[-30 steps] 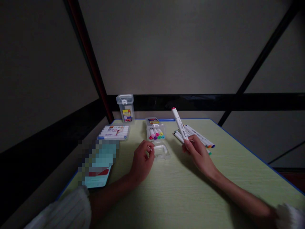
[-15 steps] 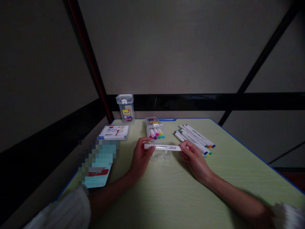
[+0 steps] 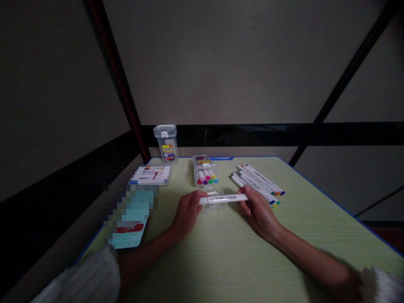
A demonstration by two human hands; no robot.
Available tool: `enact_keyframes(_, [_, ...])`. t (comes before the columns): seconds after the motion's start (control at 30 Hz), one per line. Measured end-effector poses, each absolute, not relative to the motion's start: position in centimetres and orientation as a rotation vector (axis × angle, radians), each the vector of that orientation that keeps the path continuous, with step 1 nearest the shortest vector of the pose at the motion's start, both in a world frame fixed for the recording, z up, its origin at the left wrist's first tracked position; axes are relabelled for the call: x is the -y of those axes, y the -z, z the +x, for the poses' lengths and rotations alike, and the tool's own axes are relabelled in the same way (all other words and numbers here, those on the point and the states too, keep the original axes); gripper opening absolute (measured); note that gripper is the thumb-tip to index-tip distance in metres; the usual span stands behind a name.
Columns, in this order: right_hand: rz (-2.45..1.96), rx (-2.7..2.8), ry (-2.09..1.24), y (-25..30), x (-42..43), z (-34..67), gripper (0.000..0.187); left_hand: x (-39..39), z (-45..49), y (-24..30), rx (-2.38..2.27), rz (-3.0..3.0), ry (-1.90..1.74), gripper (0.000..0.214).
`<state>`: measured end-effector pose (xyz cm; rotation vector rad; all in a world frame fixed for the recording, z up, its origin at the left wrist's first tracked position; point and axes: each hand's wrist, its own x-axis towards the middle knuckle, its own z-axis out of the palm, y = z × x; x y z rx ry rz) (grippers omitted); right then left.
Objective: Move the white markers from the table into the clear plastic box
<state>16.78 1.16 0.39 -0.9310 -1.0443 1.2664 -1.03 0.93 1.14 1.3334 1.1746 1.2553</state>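
Observation:
A white marker (image 3: 223, 198) is held nearly level above the table, one end in each hand. My left hand (image 3: 187, 210) is closed on its left end, and the fingers cover that tip. The other end sits between the thumb and fingers of my right hand (image 3: 257, 210), so its tip is hidden too. Just behind the marker lies the open lid of a clear plastic box (image 3: 205, 168). Several white markers with coloured ends (image 3: 206, 175) lie inside that box, ends facing me. A loose pile of white markers (image 3: 259, 183) rests beyond my right hand.
An upright clear box with a lid (image 3: 166, 143) stands at the back left. In front of it lies a flat pack of white pens (image 3: 150, 175). Nearer, a phone (image 3: 131, 219) with a lit screen lies by my left forearm. Walls border the green table (image 3: 240, 265).
The marker's left end has dropped a little and slid further into my left hand, whose fingers now cover the red tip. My right hand has barely moved.

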Motion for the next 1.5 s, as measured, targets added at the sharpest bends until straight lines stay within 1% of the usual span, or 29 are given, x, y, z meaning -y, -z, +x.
enact_keyframes(0.23, [-0.925, 1.026, -1.330, -0.54, -1.09, 16.80, 0.031, -1.03, -1.12, -1.15, -1.174, 1.322, -1.270, 0.039])
enact_keyframes(0.77, [-0.931, 1.101, -1.311, -0.85, -0.64, 16.73, 0.031, -1.13, -1.22, -1.82, -1.132, 1.295, -1.291, 0.042])
enact_keyframes(1.03, [-0.917, 1.153, -1.272, -0.40, -0.68, 16.75, 0.027, -1.27, -1.26, -1.69, -1.114, 1.266, -1.313, 0.044])
enact_keyframes(1.27, [-0.914, 1.116, -1.332, -0.69, -0.63, 16.77, 0.025, -1.57, -1.31, -1.37, -1.141, 1.256, -1.303, 0.043])
enact_keyframes(1.5, [-0.875, 1.139, -1.336, -0.50, -0.72, 16.79, 0.021, -1.51, -1.44, -1.20, -1.212, 1.296, -1.266, 0.054])
